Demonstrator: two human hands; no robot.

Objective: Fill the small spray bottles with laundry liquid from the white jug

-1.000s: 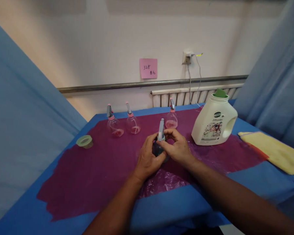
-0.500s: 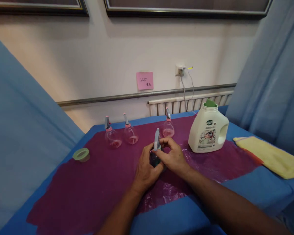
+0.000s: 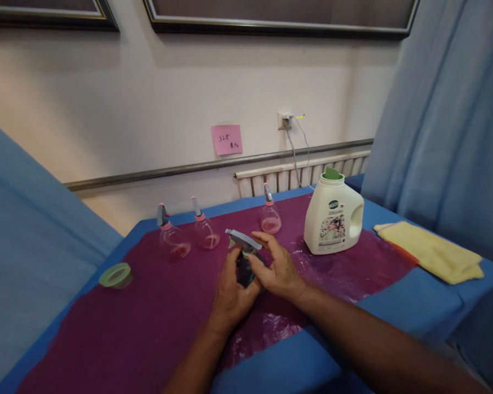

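Observation:
A dark spray bottle (image 3: 243, 272) with a grey trigger head (image 3: 243, 238) stands upright between my hands at the middle of the table. My left hand (image 3: 233, 295) wraps round the body from the left. From the right, my right hand (image 3: 280, 269) has its thumb and fingers closed on the collar just under the head. The head lies crosswise, its nozzle pointing left. Much of the bottle's body is hidden behind my fingers. Behind it stand three clear spray bottles with pink collars: one at far left (image 3: 175, 242), one beside it (image 3: 206, 232) and one farther right (image 3: 270, 218).
A pale detergent jug (image 3: 332, 219) with a green piece in its mouth stands at the right. Beyond it lies a yellow cloth (image 3: 431, 249). A green funnel-like cup (image 3: 117, 275) sits at the left. Purple plastic sheeting (image 3: 156, 323) covers part of the blue tablecloth (image 3: 271, 361).
The trigger head has turned from pointing toward me to pointing left. My right hand's fingers have shifted round the collar; my left hand still holds the body. The whole view has shifted slightly.

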